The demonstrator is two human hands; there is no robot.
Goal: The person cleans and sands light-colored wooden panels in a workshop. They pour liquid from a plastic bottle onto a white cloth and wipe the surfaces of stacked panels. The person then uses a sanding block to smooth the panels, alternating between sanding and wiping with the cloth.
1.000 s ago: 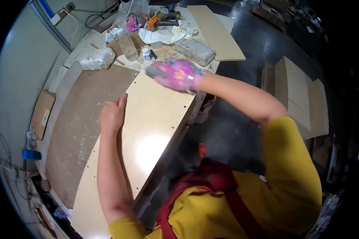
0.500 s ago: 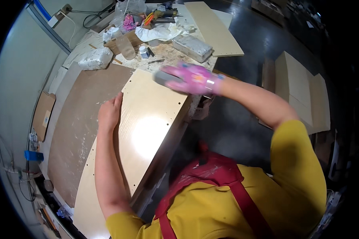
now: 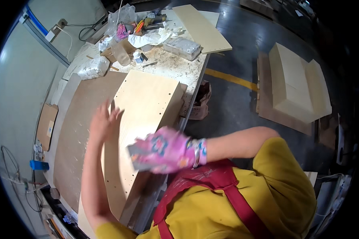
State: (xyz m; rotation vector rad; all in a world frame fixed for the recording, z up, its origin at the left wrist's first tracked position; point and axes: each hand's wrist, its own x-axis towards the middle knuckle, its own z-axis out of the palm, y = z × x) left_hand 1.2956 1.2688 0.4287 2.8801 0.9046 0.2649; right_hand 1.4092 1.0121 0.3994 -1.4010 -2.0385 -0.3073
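A long pale wooden panel (image 3: 143, 101) with small dark drilled holes lies on the bench in front of me, its near-right side showing some thickness. My right hand (image 3: 167, 149), in a pink flowered glove, grips a grey sanding block (image 3: 137, 157) over the panel's right edge, lower down its length. Whether the block touches the wood is hard to tell because of blur. Bare, with fingers apart, my left hand (image 3: 103, 124) hovers at or just above the panel's left edge and holds nothing.
A brown dusty sheet (image 3: 81, 107) covers the bench to the left. Toward the back are a wrapped block (image 3: 182, 48), a white bottle (image 3: 138, 57), a plastic-wrapped bundle (image 3: 94, 67) and another pale panel (image 3: 201, 30). Beyond the aisle, pale boards (image 3: 293, 81) are stacked on the right.
My right hand has swept the sanding block from the panel's far end down toward me. My left hand has loosened from the left edge, its fingers spreading.
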